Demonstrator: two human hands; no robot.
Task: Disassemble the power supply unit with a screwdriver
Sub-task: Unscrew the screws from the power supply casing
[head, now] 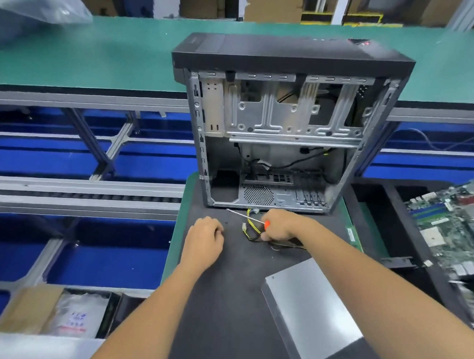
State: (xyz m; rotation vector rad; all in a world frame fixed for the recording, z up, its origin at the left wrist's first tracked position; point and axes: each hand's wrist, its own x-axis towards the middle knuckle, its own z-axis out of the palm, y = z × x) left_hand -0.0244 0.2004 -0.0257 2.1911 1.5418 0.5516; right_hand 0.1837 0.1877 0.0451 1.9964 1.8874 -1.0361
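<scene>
Power supply unit (312, 312) — bare metal box, near right corner of counter (223, 316); likely heavy, rigid, slick-sided; take by opposite edges. Right hand (281, 225) grips screwdriver (251, 218) over its yellow-black cable bundle (252, 231). Left hand (204, 239) curled on the mat — contents hidden.

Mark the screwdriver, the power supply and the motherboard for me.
screwdriver (246, 215): head view, on the bare metal shaft left of the right hand.
power supply (312, 312): head view, middle of the silver top face.
motherboard (452, 231): head view, centre of the green board at right.
</scene>
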